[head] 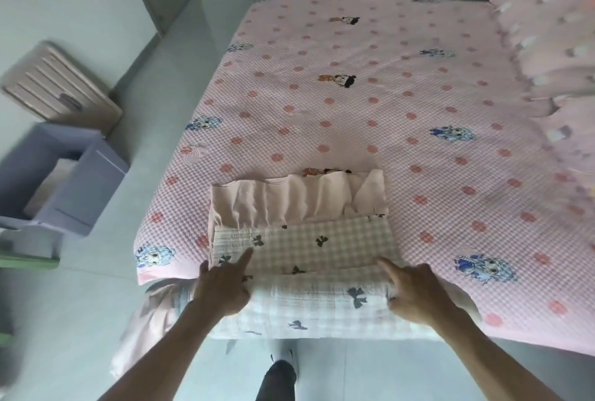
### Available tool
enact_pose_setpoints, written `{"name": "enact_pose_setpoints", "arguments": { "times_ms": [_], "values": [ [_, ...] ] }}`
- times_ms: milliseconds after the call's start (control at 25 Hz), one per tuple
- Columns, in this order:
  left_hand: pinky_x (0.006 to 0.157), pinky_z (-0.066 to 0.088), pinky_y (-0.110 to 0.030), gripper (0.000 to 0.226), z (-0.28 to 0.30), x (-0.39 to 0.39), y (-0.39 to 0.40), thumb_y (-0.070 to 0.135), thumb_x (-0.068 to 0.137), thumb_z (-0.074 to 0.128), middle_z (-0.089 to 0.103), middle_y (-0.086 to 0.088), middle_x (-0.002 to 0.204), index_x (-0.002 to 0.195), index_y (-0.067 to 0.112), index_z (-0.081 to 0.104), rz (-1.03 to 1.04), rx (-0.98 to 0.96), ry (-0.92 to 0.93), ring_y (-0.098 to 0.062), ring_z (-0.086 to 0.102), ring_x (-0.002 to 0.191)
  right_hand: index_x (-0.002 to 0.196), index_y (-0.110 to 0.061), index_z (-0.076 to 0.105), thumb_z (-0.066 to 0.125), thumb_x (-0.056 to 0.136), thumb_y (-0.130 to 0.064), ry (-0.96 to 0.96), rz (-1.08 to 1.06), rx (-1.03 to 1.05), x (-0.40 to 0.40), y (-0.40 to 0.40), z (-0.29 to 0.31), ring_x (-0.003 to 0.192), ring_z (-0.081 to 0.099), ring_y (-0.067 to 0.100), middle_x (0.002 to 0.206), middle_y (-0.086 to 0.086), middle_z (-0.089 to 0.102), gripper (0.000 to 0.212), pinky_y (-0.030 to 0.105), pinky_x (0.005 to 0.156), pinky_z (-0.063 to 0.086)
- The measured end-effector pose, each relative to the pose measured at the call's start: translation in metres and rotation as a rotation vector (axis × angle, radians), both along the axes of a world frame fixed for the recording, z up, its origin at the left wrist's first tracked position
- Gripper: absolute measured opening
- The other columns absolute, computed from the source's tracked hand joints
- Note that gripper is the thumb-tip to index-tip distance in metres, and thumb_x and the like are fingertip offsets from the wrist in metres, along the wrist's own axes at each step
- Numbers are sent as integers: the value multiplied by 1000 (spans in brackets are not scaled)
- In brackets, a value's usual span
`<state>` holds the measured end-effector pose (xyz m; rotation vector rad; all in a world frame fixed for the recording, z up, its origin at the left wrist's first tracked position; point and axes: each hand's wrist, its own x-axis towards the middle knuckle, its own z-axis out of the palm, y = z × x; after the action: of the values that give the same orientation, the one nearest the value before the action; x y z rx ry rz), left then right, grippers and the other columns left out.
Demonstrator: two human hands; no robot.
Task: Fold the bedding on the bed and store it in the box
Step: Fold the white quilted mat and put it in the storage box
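A folded checked bedding point(309, 252) with dark bow prints and a pink ruffled edge lies at the near edge of the bed point(370, 94). Part of it hangs over the bed's front side. My left hand point(222, 284) grips the bedding's left end, index finger stretched out over the top. My right hand point(415, 291) grips its right end, index finger also pointing forward. The grey storage box point(96, 184) stands open on the floor to the left of the bed.
The bed carries a pink dotted cover with cartoon figures. Pink pillows point(553, 46) lie along its right side. A beige suitcase point(61, 88) leans against the left wall behind the box. Grey tiled floor point(167, 78) runs between box and bed.
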<state>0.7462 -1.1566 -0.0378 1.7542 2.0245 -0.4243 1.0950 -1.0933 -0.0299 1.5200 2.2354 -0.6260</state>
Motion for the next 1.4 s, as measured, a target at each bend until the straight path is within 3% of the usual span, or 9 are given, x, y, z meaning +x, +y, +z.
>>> {"name": "enact_pose_setpoints", "arguments": {
  "times_ms": [160, 320, 520, 680, 840, 960, 1120, 1280, 1400],
  "values": [
    [100, 42, -41, 55, -6, -44, 121, 32, 93, 45, 60, 5, 134, 146, 35, 27, 0, -2, -21, -20, 61, 112, 137, -28, 32, 63, 75, -12, -18, 4, 109, -37, 124, 0, 55, 53, 5, 85, -5, 69, 71, 31, 81, 43],
    [81, 45, -35, 20, -47, -96, 258, 27, 95, 47, 65, 1, 112, 115, 25, 52, 20, -41, -89, -16, 60, 93, 126, -25, 36, 64, 77, -15, -69, 33, 123, -85, 264, -24, 61, 56, 9, 92, -7, 67, 57, 32, 76, 36],
    [114, 22, -56, 61, -115, -89, 331, 33, 92, 51, 40, -11, 143, 146, 22, 26, 11, 145, 52, -33, 40, 130, 140, -14, 39, 60, 90, -34, -32, -101, 549, -93, 331, -105, 104, 60, 35, 119, 13, 62, 58, 52, 95, 41],
    [113, 5, -68, 71, -188, -10, 259, 70, 94, 25, 0, -6, 165, 155, 37, 8, -292, 114, -112, -35, 7, 150, 150, -18, 38, 33, 98, -51, -1, -168, 373, -89, 246, -185, 141, 34, 39, 156, 13, 35, 62, 62, 105, 29],
    [103, 5, -78, 78, -244, 1, 252, 78, 90, 18, 11, -7, 164, 155, 35, 16, -277, 62, -7, -38, 13, 148, 156, -32, -12, -2, 93, -69, -74, -188, 66, -83, 249, -247, 151, -17, 32, 163, 3, -23, 74, 73, 111, 0],
    [104, -5, -76, 75, -260, 4, 260, 78, 91, 14, -3, -4, 165, 154, 40, 1, -255, 8, 10, -34, -5, 149, 150, -36, -28, -9, 90, -70, -69, -189, 66, -80, 258, -269, 146, -31, 28, 157, -2, -38, 72, 70, 110, -14],
    [106, -15, -71, 74, -224, 17, 271, 76, 90, 6, -37, 1, 155, 147, 41, -26, -188, -161, 54, -32, -31, 143, 155, -37, -14, 10, 95, -67, 37, -139, 101, -71, 259, -259, 149, -20, 30, 162, 1, -28, 71, 69, 113, -7],
    [115, 7, -67, 84, -170, 94, 326, 39, 89, 60, 11, -17, 161, 155, 20, 12, -303, 26, 200, -37, 13, 147, 156, -25, 26, 36, 96, -65, 75, -88, 217, -10, 252, -229, 151, 15, 35, 165, 9, 12, 73, 65, 114, 19],
    [115, -4, -65, 97, -170, 183, 378, 19, 86, 65, -7, -13, 163, 156, 23, -2, -675, 115, 42, -33, -5, 150, 158, -28, 15, 27, 93, -76, 31, -367, 167, 24, 216, -232, 149, 16, 42, 165, 15, 12, 82, 70, 113, 17]
  ]
}}
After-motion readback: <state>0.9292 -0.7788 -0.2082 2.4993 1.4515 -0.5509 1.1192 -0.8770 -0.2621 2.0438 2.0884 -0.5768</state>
